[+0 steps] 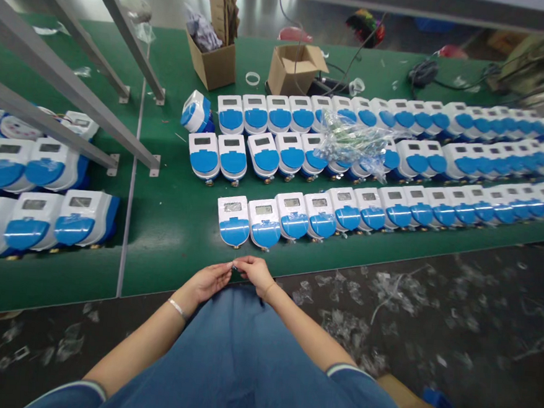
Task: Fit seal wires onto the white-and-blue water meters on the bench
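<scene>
At the table (172, 234) edge the left hand (208, 281) and right hand (258, 273) meet, both pinching one tiny piece (234, 265) near a meter (233, 221); its display is unreadably small.

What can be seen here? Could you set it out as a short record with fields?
Place: green table, seen from above
Left hand: left hand, bracelet on the wrist, pinching a small piece that is too small to identify
Right hand: right hand, pinching the same small piece
Nearest: white-and-blue meters in rows, the front row just beyond the hands
On the meters: clear plastic bag lying across the back rows
Far side: two open cardboard boxes
Floor: plastic scraps
</scene>
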### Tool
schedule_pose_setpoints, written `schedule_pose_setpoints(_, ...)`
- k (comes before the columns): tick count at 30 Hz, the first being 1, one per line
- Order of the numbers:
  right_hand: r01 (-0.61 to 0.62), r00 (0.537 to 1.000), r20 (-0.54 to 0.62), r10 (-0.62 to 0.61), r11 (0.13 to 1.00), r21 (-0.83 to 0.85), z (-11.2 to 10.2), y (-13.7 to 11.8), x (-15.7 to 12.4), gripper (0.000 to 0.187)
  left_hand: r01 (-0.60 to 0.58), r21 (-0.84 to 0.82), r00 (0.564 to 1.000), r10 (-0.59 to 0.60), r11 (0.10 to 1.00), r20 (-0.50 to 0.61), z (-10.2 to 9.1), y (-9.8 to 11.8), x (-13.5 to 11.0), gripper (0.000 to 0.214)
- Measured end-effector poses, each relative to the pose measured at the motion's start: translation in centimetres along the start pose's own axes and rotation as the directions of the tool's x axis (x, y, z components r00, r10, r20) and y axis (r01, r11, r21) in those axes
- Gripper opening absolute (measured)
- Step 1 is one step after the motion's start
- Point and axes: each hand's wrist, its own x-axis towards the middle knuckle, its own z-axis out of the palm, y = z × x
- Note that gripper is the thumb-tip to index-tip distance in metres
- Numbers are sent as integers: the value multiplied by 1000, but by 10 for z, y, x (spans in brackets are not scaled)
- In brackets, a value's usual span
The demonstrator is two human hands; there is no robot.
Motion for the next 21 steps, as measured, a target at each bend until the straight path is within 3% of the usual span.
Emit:
schedule_pose_setpoints(2, 113, 993, 5, -115, 970, -215, -5, -1, -6, 22, 0, -1, 1000, 0, 1000, -24, 2, 1, 0, 11)
schedule_pose_setpoints(3, 197, 978, 5, -210, 908, -370, -7, -2, -9, 23, -7, -9, 999, 7, 1000, -42, 3, 1, 0, 13)
schedule_pose_setpoints(5, 335, 915, 68, -397, 657, -675, -8, -3, -18, 23, -20, -29, 998, 18, 999, -64, 6, 1, -1, 15)
schedule_pose_setpoints(7, 384, 859, 188, -476, 356, -852, -6, -4, -25, 20, -18, -48, 997, 14, 999, -70, 9, 1, -2, 15)
schedule_pose_setpoints(10, 410, 805, 334, -490, 54, -910, -4, -7, -30, 20, -12, -71, 997, 6, 997, -83, 13, 1, -3, 13)
schedule_pose_setpoints(13, 462, 757, 429, -493, -61, -885, -6, -8, -31, 19, -13, -79, 994, 4, 997, -112, 14, 0, -1, 14)
schedule_pose_setpoints(15, 495, 748, 437, -500, -18, -868, -7, -6, -30, 19, -14, -72, 993, 6, 997, -119, 15, -2, 1, 14)
schedule_pose_setpoints(16, 497, 762, 400, -509, 64, -866, -6, -4, -29, 19, -19, -65, 993, 11, 998, -118, 14, -3, 2, 14)
schedule_pose_setpoints(17, 484, 793, 329, -513, 201, -852, -5, -2, -27, 18, -25, -55, 993, 18, 998, -118, 14, -5, 4, 14)
schedule_pose_setpoints(18, 437, 852, 221, -475, 412, -799, -3, 0, -25, 17, -31, -39, 993, 27, 999, -117, 14, -6, 5, 13)
schedule_pose_setpoints(20, 213, 972, 28, -232, 833, -511, 3, 4, -20, 20, -46, 10, 993, 46, 999, -111, 14, -8, 6, 11)
schedule_pose_setpoints(21, 73, 997, -4, -79, 942, -329, 7, 6, -17, 22, -52, 39, 993, 56, 998, -107, 14, -8, 5, 10)
